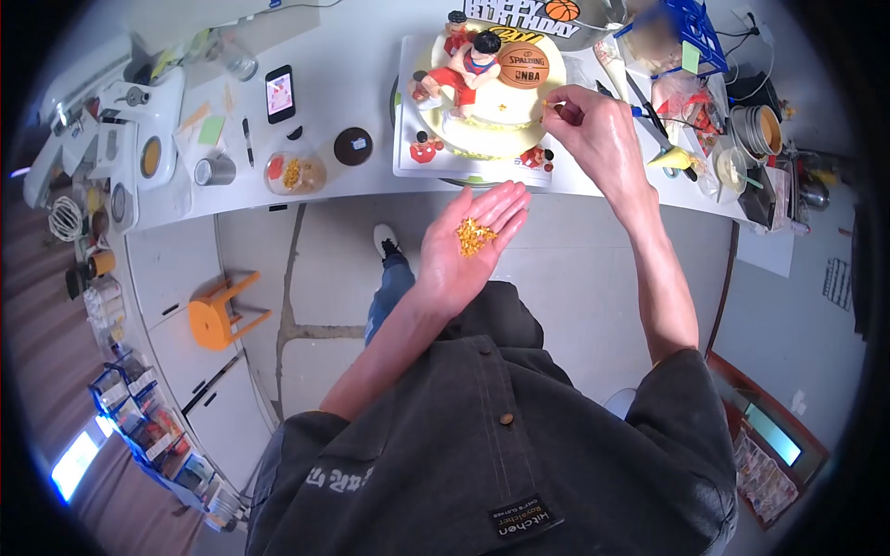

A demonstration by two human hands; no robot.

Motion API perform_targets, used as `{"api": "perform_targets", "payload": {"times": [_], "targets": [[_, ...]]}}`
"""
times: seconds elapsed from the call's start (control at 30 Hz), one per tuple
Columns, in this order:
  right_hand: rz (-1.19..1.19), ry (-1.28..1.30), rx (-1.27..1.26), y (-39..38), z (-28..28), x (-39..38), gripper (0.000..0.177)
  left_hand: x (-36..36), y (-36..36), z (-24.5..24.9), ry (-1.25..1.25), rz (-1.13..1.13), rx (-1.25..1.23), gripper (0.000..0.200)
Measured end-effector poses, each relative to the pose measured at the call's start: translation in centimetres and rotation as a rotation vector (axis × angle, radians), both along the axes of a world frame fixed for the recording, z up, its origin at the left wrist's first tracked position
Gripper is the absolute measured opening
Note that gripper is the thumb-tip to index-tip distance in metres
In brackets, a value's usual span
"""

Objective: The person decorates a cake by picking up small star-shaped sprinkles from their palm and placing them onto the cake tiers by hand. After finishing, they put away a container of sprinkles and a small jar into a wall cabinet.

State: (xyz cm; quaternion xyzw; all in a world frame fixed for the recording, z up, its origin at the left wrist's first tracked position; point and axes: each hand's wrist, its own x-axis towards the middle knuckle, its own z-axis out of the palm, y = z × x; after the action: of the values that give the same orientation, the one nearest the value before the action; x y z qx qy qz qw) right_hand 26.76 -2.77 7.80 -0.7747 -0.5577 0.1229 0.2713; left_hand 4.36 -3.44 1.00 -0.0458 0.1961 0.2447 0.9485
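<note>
My left hand [468, 246] is held palm up in front of the table edge, fingers stretched out, carrying a small heap of gold sprinkles [476, 237]. At the right side of a pale yellow cake [487, 135], my right hand [593, 134] is closed in a pinch. Whatever sits between those fingertips is too small to make out. On the cake are a figurine in red [468, 69], a basketball topper [524, 65] and a "Happy Birthday" sign [528, 18]. Small figures stand on the white board [404, 157] around it. One tiny gold piece [502, 107] shows on the front icing.
Left of the cake lie a dark round lid [353, 146], a clear tub with gold bits [295, 173], a phone [279, 94] and a metal can [215, 170]. Piping bags [675, 159] and a blue rack [700, 37] are at right. An orange stool [211, 322] stands below.
</note>
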Motion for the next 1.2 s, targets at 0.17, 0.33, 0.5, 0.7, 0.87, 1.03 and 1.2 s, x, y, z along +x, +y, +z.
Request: {"api": "perform_targets", "payload": {"times": [0.17,0.33,0.5,0.7,0.87,1.03,1.2], "targets": [[-0.031,0.01,0.033,-0.5,0.4,0.0,0.022,0.2,0.4,0.1,-0.006,-0.008,0.027,0.06],[-0.109,0.141,-0.093,-3.2,3.0,-1.8,0.015,0.7,0.6,0.5,0.013,-0.012,0.032,0.06],[0.268,0.234,-0.13,-6.1,1.5,-6.8,0.018,1.5,0.7,-0.7,0.016,-0.08,0.07,0.057],[0.303,0.07,-0.016,-7.2,-1.4,-7.9,0.016,2.2,0.3,-0.5,-0.033,-0.058,0.069,0.05],[0.313,0.078,-0.019,-7.6,-1.6,-7.7,0.02,2.2,0.1,-0.5,-0.003,-0.049,0.041,0.048],[0.304,0.13,-0.02,-7.5,-1.3,-7.5,0.018,2.1,0.1,-0.7,-0.017,-0.055,0.079,0.049],[0.147,0.447,0.039,-6.5,-0.8,-5.2,0.013,2.1,0.1,-0.3,0.044,-0.025,0.023,0.054]]}}
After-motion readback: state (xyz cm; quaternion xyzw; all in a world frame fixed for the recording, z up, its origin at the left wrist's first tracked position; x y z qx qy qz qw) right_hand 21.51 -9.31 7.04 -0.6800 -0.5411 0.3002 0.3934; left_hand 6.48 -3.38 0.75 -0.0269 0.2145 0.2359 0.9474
